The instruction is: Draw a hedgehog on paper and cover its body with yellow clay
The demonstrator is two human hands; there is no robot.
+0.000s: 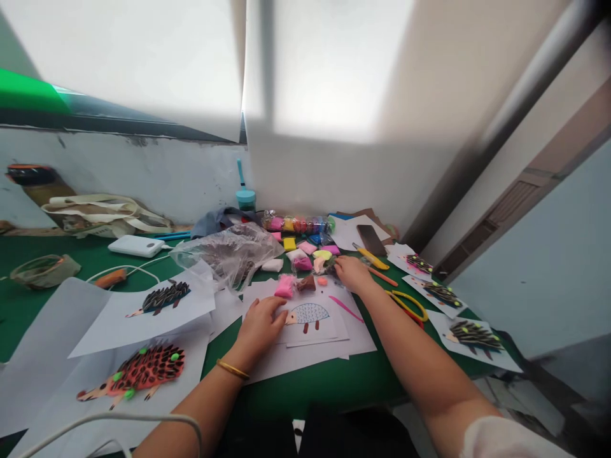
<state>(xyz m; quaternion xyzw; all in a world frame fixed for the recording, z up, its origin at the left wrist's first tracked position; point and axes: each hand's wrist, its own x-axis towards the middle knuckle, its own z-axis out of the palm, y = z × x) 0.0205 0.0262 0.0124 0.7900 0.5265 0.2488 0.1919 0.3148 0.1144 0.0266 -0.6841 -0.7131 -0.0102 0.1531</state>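
Observation:
A sheet of paper with a hedgehog drawing (310, 314) lies in front of me, its body patterned in blue and its feet brown. My left hand (261, 326) rests at the left edge of that sheet with its fingers apart, beside the hedgehog's face. Beyond it sit a pink clay packet (285, 285) and a brown clay packet (306, 284). My right hand (352, 273) reaches to the clay packets at the back right; its fingertips touch a dark packet, and its grip is partly hidden. A pink strip (346, 308) lies on the paper, left of my right forearm.
Finished clay hedgehogs on paper lie at left (147, 372) and right (475, 336). A yellow cutter (373, 257), yellow-handled scissors (410, 305) and a phone (371, 240) are at right. A plastic bag (233, 251) and white power bank (136, 245) stand back left.

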